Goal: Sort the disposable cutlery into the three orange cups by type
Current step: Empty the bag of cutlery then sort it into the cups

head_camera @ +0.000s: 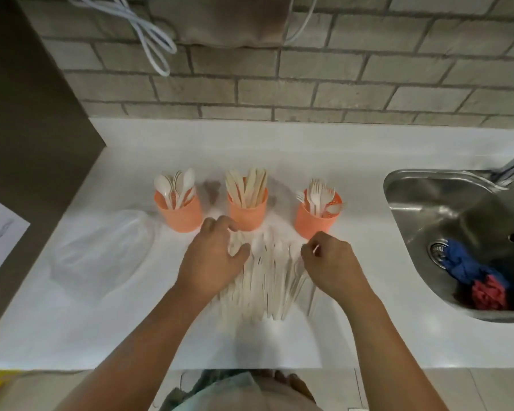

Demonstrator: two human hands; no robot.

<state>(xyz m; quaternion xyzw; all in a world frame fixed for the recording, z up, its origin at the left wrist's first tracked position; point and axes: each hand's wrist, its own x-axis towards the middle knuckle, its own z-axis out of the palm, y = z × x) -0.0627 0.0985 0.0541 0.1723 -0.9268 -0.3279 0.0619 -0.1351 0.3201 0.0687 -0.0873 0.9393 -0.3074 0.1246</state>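
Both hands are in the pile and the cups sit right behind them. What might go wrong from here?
1. The fork cup stands just beyond the right hand, which pinches a thin piece; lifting it may knock the cup over.
2. The pile that the left hand grips is pale on the white counter and tangled; a piece might land in the wrong cup or slide off the near edge.
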